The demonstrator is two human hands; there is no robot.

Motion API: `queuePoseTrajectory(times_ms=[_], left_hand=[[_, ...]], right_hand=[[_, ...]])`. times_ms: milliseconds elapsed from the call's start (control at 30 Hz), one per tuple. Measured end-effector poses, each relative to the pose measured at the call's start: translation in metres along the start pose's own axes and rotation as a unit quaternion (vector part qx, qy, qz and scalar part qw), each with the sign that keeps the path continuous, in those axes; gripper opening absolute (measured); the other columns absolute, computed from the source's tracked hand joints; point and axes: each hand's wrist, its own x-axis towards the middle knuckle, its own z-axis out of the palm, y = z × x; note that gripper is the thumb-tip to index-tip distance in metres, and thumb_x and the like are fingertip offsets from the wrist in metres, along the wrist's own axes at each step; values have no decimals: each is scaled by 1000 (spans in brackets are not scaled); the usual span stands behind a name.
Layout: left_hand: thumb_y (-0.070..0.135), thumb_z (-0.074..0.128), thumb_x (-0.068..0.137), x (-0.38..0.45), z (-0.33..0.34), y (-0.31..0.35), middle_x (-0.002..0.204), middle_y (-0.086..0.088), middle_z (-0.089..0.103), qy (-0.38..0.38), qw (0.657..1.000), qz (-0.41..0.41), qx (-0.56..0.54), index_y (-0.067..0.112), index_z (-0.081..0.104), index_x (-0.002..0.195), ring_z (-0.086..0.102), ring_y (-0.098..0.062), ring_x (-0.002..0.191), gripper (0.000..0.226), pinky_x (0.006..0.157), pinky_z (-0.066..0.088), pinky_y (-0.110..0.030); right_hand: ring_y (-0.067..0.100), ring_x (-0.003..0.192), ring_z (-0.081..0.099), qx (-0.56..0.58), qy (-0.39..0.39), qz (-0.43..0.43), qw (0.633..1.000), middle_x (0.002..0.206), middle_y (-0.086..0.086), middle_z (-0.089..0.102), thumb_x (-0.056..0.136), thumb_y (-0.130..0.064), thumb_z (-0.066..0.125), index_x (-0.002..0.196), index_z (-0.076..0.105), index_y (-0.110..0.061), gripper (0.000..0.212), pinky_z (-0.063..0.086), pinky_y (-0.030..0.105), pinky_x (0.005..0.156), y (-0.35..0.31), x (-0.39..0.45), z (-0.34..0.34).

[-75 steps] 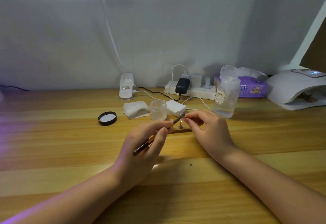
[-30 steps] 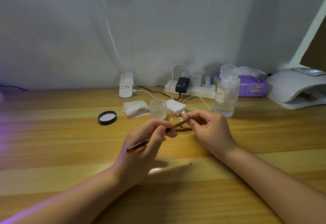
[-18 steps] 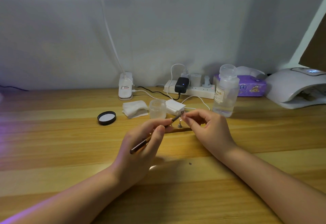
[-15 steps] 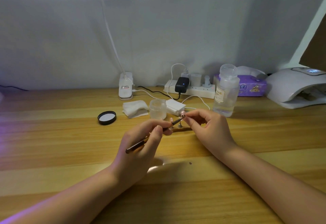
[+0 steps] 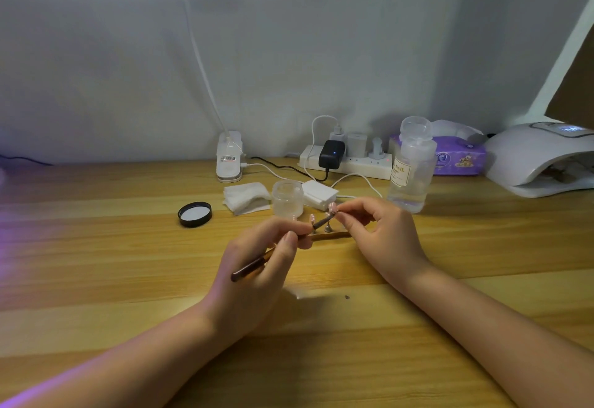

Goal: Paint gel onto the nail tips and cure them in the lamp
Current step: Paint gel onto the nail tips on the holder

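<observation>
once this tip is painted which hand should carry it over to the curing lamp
Probably the right hand. It already pinches the nail tip and is on the same side as the curing lamp at the table's far right. The left hand is busy gripping the brush and would have to cross over.

You can read "NAIL" on the cream label of the clear bottle (image 5: pixel 412 166) at the back of the table (image 5: pixel 96 263); the smaller line under it is too blurred to read. The purple tissue pack (image 5: pixel 458 158) and the sticker on the white lamp clip (image 5: pixel 229 159) carry print that stays illegible
</observation>
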Motion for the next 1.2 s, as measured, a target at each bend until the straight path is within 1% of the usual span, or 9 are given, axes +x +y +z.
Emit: queuePoseTrajectory(times_ms=[167,267,433,533,600,700,867,1033,1200], left_hand=[[30,50,94,2,2,-1,101,10,73,9,1000,17,11,22,65,115,68,-7,96,27,79,52,-22],[28,52,94,2,1,-2,104,9,74,5,1000,26,13,23,66,116,69,-10,100,26,82,55,-29],[27,50,93,0,-2,0,97,6,74,-12,1000,19,9,20,70,107,69,-15,98,25,82,54,-33],[27,48,94,1,-1,1,98,7,74,4,1000,18,1,18,68,110,68,-7,94,27,78,52,-20],[27,49,94,2,1,1,101,7,74,7,1000,21,-3,17,66,114,68,-5,94,28,78,51,-18],[29,51,93,2,1,-1,103,5,74,-1,1000,3,-11,19,67,115,68,-11,99,29,81,53,-24],[27,50,91,1,-1,-1,91,1,75,14,1000,15,-5,19,72,101,70,-19,93,25,81,55,-38],[24,47,96,3,0,0,98,6,74,29,999,32,-2,14,67,110,69,-5,92,27,77,52,-17],[25,49,96,3,1,-2,104,5,74,11,999,9,-29,13,66,115,69,-6,96,29,79,51,-16]], right_hand=[[-2,77,59,1,2,-4,1000,78,-13,65,83,-7,73,91,74,-16,12,42,6,66,-1,0,0],[1,78,59,-3,3,-7,1000,77,-13,65,82,-6,72,91,73,-16,13,44,8,67,-1,0,0],[4,82,59,-2,-2,5,1000,81,-7,68,84,-8,71,96,73,-17,15,45,10,68,0,0,-1],[-1,81,59,-3,-5,6,1000,81,-12,66,84,-9,71,95,73,-16,14,44,8,68,-1,0,-1],[-2,79,58,1,-5,1,1000,80,-14,64,83,-8,72,94,73,-16,13,44,8,68,-2,0,-1],[3,78,59,-8,-5,-6,1000,79,-10,65,83,-7,71,93,73,-16,13,46,12,68,-2,0,-1],[3,78,59,-2,-3,4,1000,81,-9,66,84,-7,70,93,73,-17,13,45,11,69,-2,-1,-2],[0,81,60,21,-10,19,1000,81,-16,64,86,-9,68,94,72,-18,12,45,8,69,-3,-1,-2],[-3,78,60,31,-20,11,999,79,-19,63,85,-7,69,92,72,-17,12,45,8,66,-5,-1,-3]])
